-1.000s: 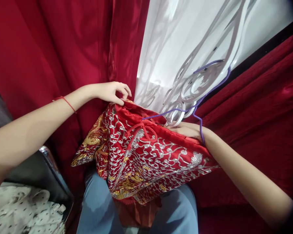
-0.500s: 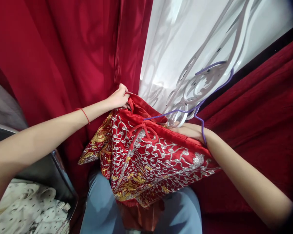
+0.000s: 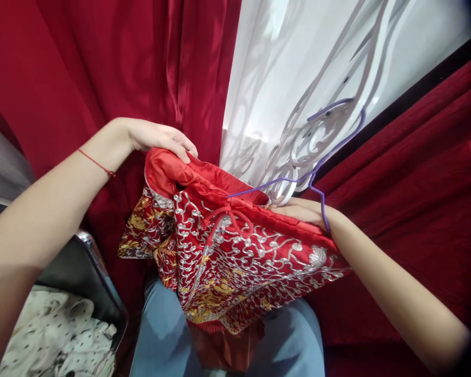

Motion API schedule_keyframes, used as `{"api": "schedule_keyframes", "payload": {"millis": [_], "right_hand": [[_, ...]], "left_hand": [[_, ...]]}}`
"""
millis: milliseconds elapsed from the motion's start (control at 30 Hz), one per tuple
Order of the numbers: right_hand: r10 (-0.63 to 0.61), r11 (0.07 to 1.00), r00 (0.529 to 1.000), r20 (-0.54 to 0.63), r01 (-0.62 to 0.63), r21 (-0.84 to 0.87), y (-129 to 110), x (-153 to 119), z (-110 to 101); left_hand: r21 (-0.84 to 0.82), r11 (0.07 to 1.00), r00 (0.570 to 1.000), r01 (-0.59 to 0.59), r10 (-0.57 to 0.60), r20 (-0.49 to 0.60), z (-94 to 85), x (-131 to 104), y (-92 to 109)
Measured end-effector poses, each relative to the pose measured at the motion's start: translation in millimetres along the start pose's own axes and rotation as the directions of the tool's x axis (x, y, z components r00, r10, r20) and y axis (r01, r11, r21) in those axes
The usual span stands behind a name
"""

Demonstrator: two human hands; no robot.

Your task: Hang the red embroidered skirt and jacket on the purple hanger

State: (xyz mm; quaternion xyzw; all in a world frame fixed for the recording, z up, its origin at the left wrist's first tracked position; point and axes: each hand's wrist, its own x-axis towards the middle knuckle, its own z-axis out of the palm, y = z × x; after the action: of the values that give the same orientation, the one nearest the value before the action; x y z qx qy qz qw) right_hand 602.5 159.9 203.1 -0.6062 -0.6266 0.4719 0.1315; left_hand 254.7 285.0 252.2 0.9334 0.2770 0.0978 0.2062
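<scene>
A red embroidered garment [image 3: 235,262], perhaps a skirt, spreads over my knees with its red drawstring waistband [image 3: 290,217] uppermost. Silver and gold patterns cover it, and a tied red cord [image 3: 235,217] sits at the front. At the left, my left hand [image 3: 167,140] is closed over the waistband, thumb in front, by a rolled fold of red lining. My right hand [image 3: 300,210] reaches inside the waistband opening, its visible fingers stretched along the cloth; the fingertips are partly hidden. A purple wire hanger [image 3: 284,179] hangs by its hook, its ends reaching the waistband and my right wrist.
White scrollwork metal [image 3: 371,73] rises at the right, bearing the hanger's hook. Red curtains [image 3: 121,68] and white drapery [image 3: 255,68] stand ahead. Spotted white cloth [image 3: 58,330] lies on a black chair [image 3: 90,267] at lower left. Blue-clad knees [image 3: 294,335] are below.
My left hand has moved left along the waistband, and more red lining now shows folded beneath it. My right hand stays in the opening.
</scene>
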Motion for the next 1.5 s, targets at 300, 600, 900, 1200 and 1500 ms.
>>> {"api": "schedule_keyframes", "payload": {"millis": [300,600,900,1200,1500], "right_hand": [[-0.173,0.964,0.980,0.102,0.190,-0.185,25,5,-19],[-0.220,0.967,0.973,-0.066,0.209,-0.147,28,1,-19],[-0.254,0.946,0.966,0.036,0.256,-0.196,9,-13,-26],[-0.357,0.928,0.925,-0.132,0.336,-0.161,37,-25,-49],[-0.328,0.929,0.875,-0.357,0.367,0.046,49,-37,-19]], "left_hand": [[0.187,0.957,0.948,0.223,-0.169,-0.270,64.9,-44,96],[0.389,0.596,0.702,0.703,-0.491,-0.517,124.4,-69,95],[0.267,0.659,0.684,0.703,-0.525,-0.507,121.4,-80,70],[0.284,0.747,0.709,0.601,-0.333,-0.622,122.4,-93,106],[-0.009,0.878,0.655,0.478,-0.364,-0.662,167.7,-113,86]]}}
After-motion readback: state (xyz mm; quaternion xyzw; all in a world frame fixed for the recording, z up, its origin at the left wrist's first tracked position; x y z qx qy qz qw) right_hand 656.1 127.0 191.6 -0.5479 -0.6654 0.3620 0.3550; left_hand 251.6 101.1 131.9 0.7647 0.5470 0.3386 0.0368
